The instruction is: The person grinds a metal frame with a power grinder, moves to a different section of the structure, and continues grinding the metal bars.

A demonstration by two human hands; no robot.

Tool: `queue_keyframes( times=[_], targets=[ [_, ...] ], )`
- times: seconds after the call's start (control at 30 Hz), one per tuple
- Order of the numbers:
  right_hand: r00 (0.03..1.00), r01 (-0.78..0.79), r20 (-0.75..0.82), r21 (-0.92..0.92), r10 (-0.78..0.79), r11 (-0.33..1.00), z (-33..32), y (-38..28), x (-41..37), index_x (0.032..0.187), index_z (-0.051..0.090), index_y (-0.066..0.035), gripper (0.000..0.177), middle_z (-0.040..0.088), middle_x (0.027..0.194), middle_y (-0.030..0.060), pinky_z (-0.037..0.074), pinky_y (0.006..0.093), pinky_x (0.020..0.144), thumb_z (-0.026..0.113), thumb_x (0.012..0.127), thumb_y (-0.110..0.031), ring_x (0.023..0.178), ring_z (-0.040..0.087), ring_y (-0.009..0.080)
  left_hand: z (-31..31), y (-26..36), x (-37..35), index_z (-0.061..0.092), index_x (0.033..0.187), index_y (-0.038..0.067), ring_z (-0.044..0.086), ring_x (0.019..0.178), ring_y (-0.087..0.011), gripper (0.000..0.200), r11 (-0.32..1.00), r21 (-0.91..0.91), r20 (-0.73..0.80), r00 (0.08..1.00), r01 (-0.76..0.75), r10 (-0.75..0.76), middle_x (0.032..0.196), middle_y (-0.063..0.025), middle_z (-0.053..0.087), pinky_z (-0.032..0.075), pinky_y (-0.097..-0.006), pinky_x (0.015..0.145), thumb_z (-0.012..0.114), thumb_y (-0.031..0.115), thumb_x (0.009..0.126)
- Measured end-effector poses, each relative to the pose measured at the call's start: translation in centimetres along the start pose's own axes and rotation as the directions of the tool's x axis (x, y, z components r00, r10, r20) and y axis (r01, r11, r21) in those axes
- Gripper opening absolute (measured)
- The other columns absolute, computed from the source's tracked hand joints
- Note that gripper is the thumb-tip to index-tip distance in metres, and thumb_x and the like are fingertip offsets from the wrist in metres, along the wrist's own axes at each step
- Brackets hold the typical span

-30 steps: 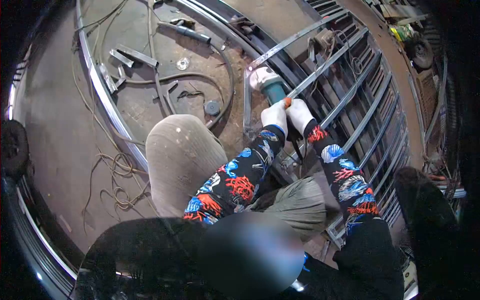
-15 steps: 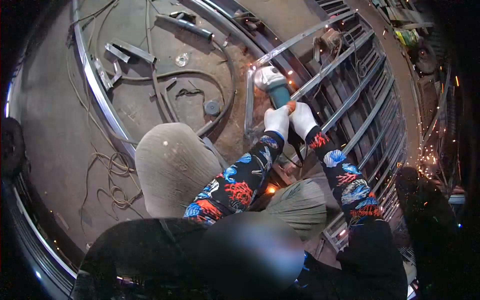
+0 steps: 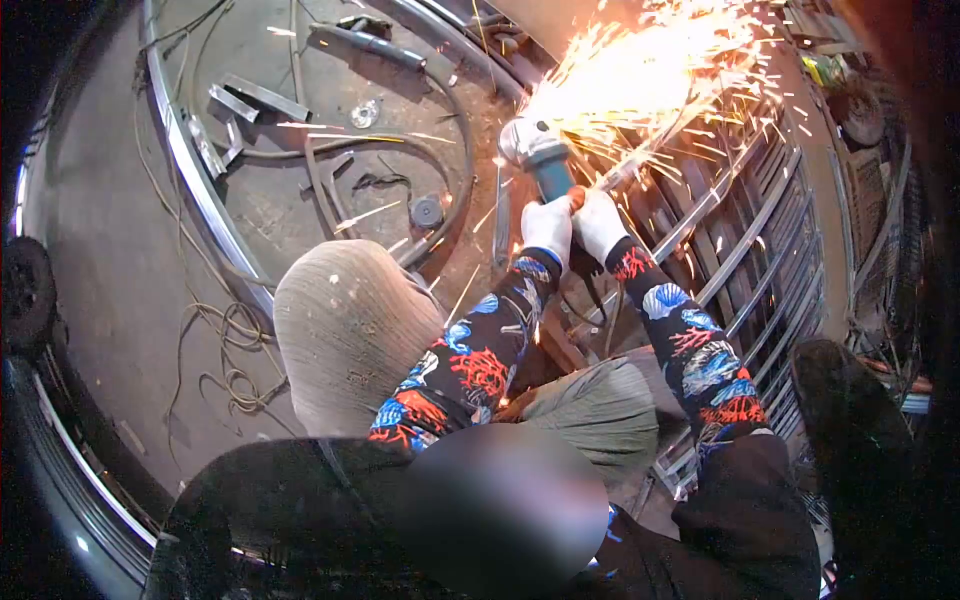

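Note:
An angle grinder (image 3: 550, 170) with a teal body and a silver head touches the corner of a barred metal frame (image 3: 715, 215). Bright sparks (image 3: 650, 75) spray from its head toward the upper right and hide part of the frame. My left hand (image 3: 547, 228), in a white glove, is wrapped round the grinder's body. Close against it on the right, my right hand (image 3: 600, 226), also gloved, is closed on the same tool. Both sleeves are black with coral and shell prints.
Metal offcuts (image 3: 265, 99), a grey disc (image 3: 427, 210) and a torch-like tube (image 3: 368, 46) lie on the floor to the left. Cables (image 3: 235, 345) coil there too. A long curved metal bar (image 3: 190, 170) runs beside them. My knees (image 3: 350, 335) are bent below the hands.
A large burst of sparks now sprays from the grinder, where only scattered sparks showed before. The grinder and both hands have shifted slightly left and the grinder head has tilted.

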State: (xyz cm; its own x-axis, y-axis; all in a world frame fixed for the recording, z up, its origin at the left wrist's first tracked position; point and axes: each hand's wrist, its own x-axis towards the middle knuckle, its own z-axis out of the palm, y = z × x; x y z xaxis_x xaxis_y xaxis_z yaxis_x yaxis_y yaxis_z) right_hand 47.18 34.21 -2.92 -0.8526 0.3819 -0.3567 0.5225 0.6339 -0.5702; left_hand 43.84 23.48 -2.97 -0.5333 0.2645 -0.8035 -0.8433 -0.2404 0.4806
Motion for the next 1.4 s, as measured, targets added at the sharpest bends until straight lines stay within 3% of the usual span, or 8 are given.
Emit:
queue_keyframes(
  times=[0.37,0.57,0.63,0.8,0.9,1.07,1.17,1.4],
  targets=[
    [0.997,-0.066,0.047,0.244,0.056,0.967,1.0,1.0,1.0,0.086,0.068,-0.001,0.018,0.069,0.077,0.0169,0.051,0.0361,0.070,0.069,0.071,-0.012,0.074,0.067,0.0288,-0.2,-0.6,2.0,0.065,0.098,-0.008,0.065,0.070,-0.0237,0.044,0.996,-0.094,0.121,0.993,-0.006,0.017,0.088,-0.0154,0.069,0.052,-0.0367,0.063,0.081,0.023,0.072],
    [0.992,0.123,0.026,-0.316,-0.121,0.941,-0.1,-1.5,0.0,0.092,0.070,-0.003,0.020,0.070,0.085,0.0205,0.052,0.0385,0.079,0.064,0.074,-0.010,0.085,0.069,0.0311,-0.5,-0.1,0.7,0.065,0.098,-0.009,0.064,0.069,-0.0213,0.044,0.999,0.023,-0.005,0.999,-0.050,0.050,0.086,-0.0143,0.069,0.052,-0.0358,0.063,0.081,0.024,0.072],
    [0.994,-0.068,0.090,0.092,0.059,0.993,-0.4,-1.4,-0.1,0.091,0.070,-0.003,0.022,0.070,0.085,0.0228,0.052,0.0403,0.080,0.062,0.077,-0.017,0.086,0.068,0.0344,-0.3,-0.3,1.3,0.067,0.093,-0.008,0.064,0.069,-0.0213,0.041,0.998,-0.052,0.077,0.996,-0.046,0.049,0.084,-0.0139,0.069,0.051,-0.0366,0.063,0.082,0.023,0.072],
    [0.963,0.268,0.129,-0.475,-0.235,0.838,1.2,1.0,0.5,0.090,0.070,-0.001,0.021,0.070,0.085,0.0210,0.053,0.0364,0.077,0.065,0.074,-0.013,0.081,0.069,0.0314,-0.7,-0.1,0.0,0.067,0.095,-0.006,0.064,0.072,-0.0208,0.033,0.994,-0.067,0.057,0.994,-0.090,0.094,0.086,-0.0115,0.069,0.051,-0.0355,0.065,0.079,0.018,0.076],
    [0.996,-0.074,0.076,0.302,0.054,0.950,0.3,-0.6,0.5,0.090,0.070,-0.001,0.022,0.070,0.083,0.0225,0.053,0.0387,0.076,0.066,0.072,-0.013,0.082,0.069,0.0330,-0.2,1.0,0.3,0.070,0.090,-0.004,0.066,0.071,-0.0219,0.029,0.995,-0.093,0.130,0.991,0.023,-0.011,0.085,-0.0100,0.070,0.052,-0.0345,0.066,0.076,0.022,0.080],
    [0.999,-0.025,0.027,-0.199,0.031,0.980,-0.1,-2.1,-0.5,0.087,0.070,0.000,0.018,0.071,0.080,0.0186,0.052,0.0345,0.070,0.067,0.072,-0.010,0.076,0.069,0.0252,-1.0,-1.3,1.4,0.071,0.092,-0.004,0.066,0.074,-0.0208,0.026,0.994,0.044,0.005,0.995,-0.100,0.100,0.085,-0.0111,0.071,0.052,-0.0351,0.067,0.074,0.020,0.082],
    [0.999,-0.035,0.033,0.258,0.027,0.965,-0.4,-2.0,0.2,0.086,0.069,0.001,0.021,0.069,0.078,0.0210,0.052,0.0355,0.070,0.067,0.071,-0.014,0.075,0.069,0.0270,-0.7,0.6,1.5,0.065,0.094,-0.012,0.066,0.075,-0.0228,0.048,0.992,0.069,0.128,0.987,-0.109,0.099,0.088,-0.0167,0.070,0.052,-0.0363,0.068,0.082,0.026,0.070],
    [0.999,-0.043,0.028,0.103,0.041,0.994,1.4,0.3,1.3,0.085,0.070,-0.003,0.017,0.070,0.078,0.0175,0.053,0.0355,0.072,0.065,0.073,-0.013,0.075,0.069,0.0272,-0.4,1.4,0.7,0.070,0.089,-0.003,0.066,0.072,-0.0224,0.025,0.999,-0.032,0.097,0.995,-0.033,0.036,0.083,-0.0106,0.070,0.052,-0.0350,0.068,0.077,0.018,0.079]
  ],
)
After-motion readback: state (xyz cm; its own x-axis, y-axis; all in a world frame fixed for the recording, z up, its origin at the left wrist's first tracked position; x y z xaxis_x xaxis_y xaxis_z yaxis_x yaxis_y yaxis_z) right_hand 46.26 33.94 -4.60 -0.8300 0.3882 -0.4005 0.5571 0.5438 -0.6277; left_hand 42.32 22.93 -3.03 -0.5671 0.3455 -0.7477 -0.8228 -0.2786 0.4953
